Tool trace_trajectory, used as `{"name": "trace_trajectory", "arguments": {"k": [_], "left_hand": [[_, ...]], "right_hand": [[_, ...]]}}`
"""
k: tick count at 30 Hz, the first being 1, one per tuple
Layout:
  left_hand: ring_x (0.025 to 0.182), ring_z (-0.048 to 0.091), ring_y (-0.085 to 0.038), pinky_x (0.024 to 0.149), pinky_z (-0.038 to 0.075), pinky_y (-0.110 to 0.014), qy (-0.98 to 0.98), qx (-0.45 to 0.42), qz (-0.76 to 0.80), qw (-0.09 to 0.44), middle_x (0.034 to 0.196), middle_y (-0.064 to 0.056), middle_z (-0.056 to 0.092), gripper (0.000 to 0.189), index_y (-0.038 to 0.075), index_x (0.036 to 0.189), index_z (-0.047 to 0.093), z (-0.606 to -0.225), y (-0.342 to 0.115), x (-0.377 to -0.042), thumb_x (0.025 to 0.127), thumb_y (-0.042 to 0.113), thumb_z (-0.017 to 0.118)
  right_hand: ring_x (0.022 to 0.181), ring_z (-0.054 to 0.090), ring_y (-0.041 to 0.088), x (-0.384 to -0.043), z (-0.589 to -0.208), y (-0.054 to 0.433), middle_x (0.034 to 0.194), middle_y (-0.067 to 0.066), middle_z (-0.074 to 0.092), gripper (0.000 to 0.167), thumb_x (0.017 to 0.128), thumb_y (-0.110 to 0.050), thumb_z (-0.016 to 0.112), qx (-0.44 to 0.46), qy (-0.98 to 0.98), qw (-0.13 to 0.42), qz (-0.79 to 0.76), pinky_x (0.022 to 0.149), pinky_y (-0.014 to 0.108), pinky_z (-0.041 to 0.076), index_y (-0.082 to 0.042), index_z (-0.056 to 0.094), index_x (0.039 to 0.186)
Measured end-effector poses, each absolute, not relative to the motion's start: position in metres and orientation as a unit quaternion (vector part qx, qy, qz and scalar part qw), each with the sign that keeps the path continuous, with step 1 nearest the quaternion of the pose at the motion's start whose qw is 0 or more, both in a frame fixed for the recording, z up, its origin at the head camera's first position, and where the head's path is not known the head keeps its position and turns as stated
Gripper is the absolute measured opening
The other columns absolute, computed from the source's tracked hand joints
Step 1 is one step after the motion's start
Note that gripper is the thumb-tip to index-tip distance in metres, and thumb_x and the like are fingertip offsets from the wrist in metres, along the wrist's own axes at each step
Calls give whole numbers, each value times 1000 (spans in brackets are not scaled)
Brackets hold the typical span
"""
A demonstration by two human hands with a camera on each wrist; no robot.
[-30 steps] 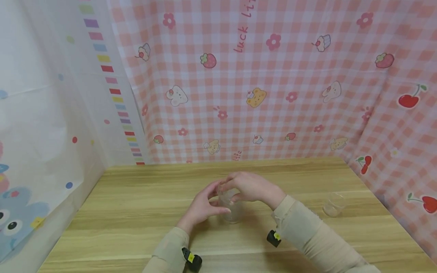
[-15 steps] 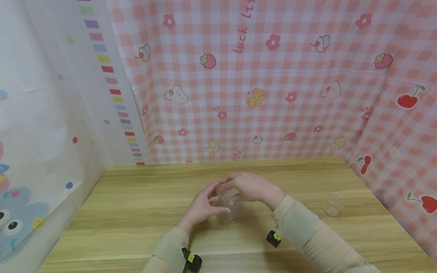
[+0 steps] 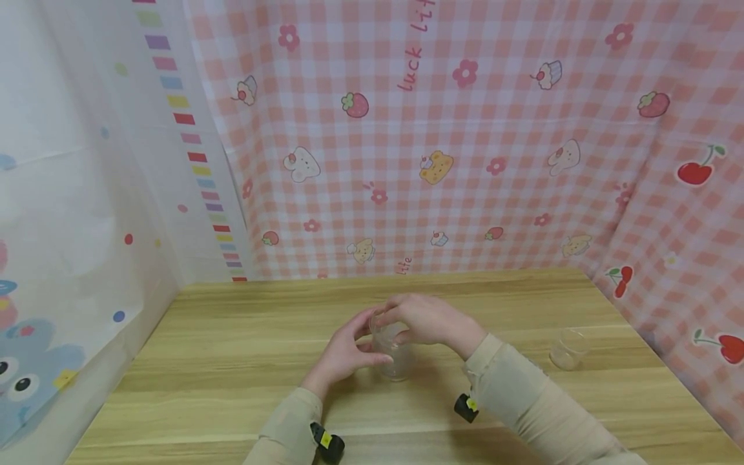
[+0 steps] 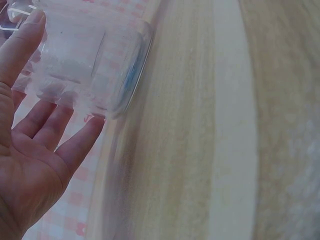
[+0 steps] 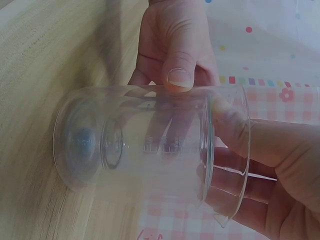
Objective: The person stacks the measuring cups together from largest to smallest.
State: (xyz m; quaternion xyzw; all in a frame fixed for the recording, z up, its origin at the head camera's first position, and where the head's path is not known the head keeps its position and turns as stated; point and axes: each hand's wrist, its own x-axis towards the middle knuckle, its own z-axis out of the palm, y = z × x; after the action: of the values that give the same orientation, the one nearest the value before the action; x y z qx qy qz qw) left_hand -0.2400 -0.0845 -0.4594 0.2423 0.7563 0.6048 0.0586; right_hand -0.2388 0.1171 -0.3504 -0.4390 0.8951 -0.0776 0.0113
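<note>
A clear glass beaker (image 3: 400, 367) stands upright near the middle of the table. Inside it, in the right wrist view, a smaller clear beaker (image 5: 165, 150) with printed graduations shows through the glass, its base apart from the outer base. My left hand (image 3: 344, 350) holds the outer beaker around its side, thumb on the near side and fingers behind. From above, my right hand (image 3: 433, 321) reaches into the mouth, pinching the small beaker near its rim with thumb and fingers. Glass blurs the exact finger contact. The left wrist view shows the outer beaker (image 4: 75, 55) only in part.
Another small clear glass beaker (image 3: 568, 350) stands on the wooden table (image 3: 232, 361) at the right. A pink checked cloth (image 3: 465, 123) hangs behind the table's far edge and along the right. A white printed sheet (image 3: 87, 213) borders the left side.
</note>
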Motion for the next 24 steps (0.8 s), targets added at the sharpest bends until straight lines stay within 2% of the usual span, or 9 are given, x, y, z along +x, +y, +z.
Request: {"name": "trace_trajectory", "arguments": {"k": [15, 24], "left_hand": [[128, 51, -29, 95, 54, -35, 755, 243, 606, 59, 145, -2, 50, 84, 18, 147, 45, -461, -85, -241, 75, 9, 87], [127, 51, -29, 95, 54, -36, 754, 246, 607, 56, 144, -3, 50, 82, 19, 146, 47, -461, -84, -241, 75, 8, 87]], "right_hand": [[113, 61, 21, -240, -354, 119, 125, 3, 64, 39, 84, -20, 81, -439, 894, 13, -87, 91, 38, 55, -18, 72, 122], [111, 62, 19, -241, -359, 124, 122, 0, 67, 35, 86, -19, 79, -451, 887, -6, -102, 91, 38, 55, -18, 72, 120]]}}
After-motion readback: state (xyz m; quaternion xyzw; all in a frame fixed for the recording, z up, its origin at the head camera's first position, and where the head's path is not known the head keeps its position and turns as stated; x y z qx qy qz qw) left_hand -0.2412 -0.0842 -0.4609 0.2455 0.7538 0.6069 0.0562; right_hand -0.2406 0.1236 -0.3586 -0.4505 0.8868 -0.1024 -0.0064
